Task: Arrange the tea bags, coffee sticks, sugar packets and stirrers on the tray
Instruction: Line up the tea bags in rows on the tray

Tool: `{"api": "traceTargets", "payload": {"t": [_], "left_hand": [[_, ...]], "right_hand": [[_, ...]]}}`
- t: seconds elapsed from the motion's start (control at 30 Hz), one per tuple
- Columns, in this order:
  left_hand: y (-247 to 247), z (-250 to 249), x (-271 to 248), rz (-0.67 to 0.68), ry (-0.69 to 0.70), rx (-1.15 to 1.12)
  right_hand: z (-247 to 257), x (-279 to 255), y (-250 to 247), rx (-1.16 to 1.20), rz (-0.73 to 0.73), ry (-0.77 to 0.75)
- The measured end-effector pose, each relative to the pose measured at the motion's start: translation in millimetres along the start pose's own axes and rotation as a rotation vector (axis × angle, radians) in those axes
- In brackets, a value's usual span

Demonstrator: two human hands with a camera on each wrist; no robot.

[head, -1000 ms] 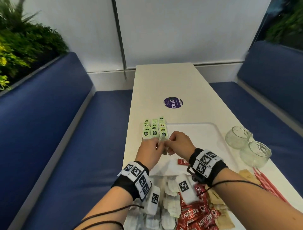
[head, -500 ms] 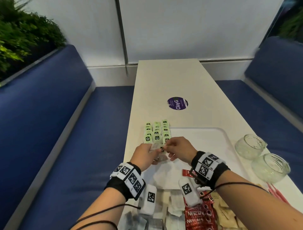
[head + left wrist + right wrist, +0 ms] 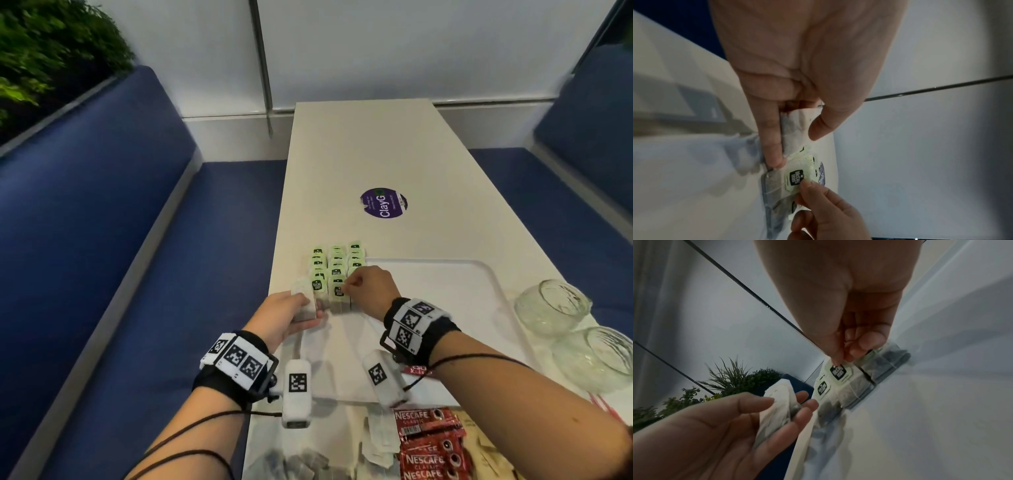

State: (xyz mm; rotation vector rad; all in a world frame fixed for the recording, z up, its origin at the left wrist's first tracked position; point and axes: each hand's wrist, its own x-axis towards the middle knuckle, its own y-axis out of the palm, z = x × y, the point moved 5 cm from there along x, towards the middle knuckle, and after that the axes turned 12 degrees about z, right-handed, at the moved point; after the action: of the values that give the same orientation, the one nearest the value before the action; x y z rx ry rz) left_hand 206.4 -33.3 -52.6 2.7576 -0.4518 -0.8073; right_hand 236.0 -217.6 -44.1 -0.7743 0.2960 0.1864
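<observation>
Tea bags with green tags lie in three rows at the far left corner of the white tray. My left hand sits at the tray's left edge. It holds a white tea bag between thumb and fingers, seen close in the left wrist view and the right wrist view. My right hand pinches the green tag of a front-row tea bag that lies on the tray.
Two glass jars stand right of the tray, with red stirrers near them. Red Nescafe sticks, white packets and loose tea bags lie near me. Blue benches flank the table.
My hands have come apart. The left has drawn back left with its tea bag, and the right now pinches a tag on the front row.
</observation>
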Motion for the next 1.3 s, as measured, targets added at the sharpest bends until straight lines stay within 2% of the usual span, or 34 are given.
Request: {"api": "traceTargets", "payload": {"t": [0.07,0.13,0.23,0.47,0.57,0.63,0.7,0.8,0.87,1.0,1.13,1.23,1.3], "left_hand": [[2.9,1.9,0.7,0.020,0.015,-0.038],[7.3,2.5,-0.4,0.038,0.053,0.015],[14.4,2.4,-3.5,0.036,0.092,0.127],[33.0,1.8,-16.1,0.037,0.114,0.242],[27.3,-1.8,-21.4,-0.089,0.144,0.386],[21.0,-8.2,-23.2,-0.240,0.207,0.538],[23.2,-13.8,-25.1,-0.319,0.279,0.643],[45.4,-14.9,-26.7,-0.210,0.333,0.722],[54.3,-12.9,-27.6,-0.156,0.350,0.687],[44.2,-12.2,-23.1,-0.186,0.324,0.575],[29.3,-5.7,-19.9,-0.152,0.241,0.515],[25.5,3.6,-21.2,-0.026,0.170,0.454],[17.7,4.4,-22.1,-0.017,0.145,0.426]], "right_hand": [[-0.3,-3.6,-1.8,0.069,-0.034,-0.014],[2.3,-9.3,-3.8,0.175,-0.066,-0.075],[10.2,-20.4,0.1,0.298,-0.014,-0.171],[14.9,-39.1,-4.1,0.347,-0.007,-0.243],[12.7,-47.7,-13.4,0.423,-0.044,-0.229],[9.9,-50.8,-19.6,0.379,-0.114,-0.206],[9.7,-53.2,-20.5,0.349,-0.141,-0.185],[17.4,-58.1,-12.2,0.327,-0.102,-0.190],[23.5,-62.5,-6.6,0.349,-0.066,-0.212],[23.0,-64.1,-3.5,0.372,-0.004,-0.232],[15.6,-55.4,-11.7,0.210,-0.088,-0.251],[13.0,-44.7,-4.7,0.131,0.034,-0.233],[11.5,-37.2,2.5,0.052,0.118,-0.191]]}}
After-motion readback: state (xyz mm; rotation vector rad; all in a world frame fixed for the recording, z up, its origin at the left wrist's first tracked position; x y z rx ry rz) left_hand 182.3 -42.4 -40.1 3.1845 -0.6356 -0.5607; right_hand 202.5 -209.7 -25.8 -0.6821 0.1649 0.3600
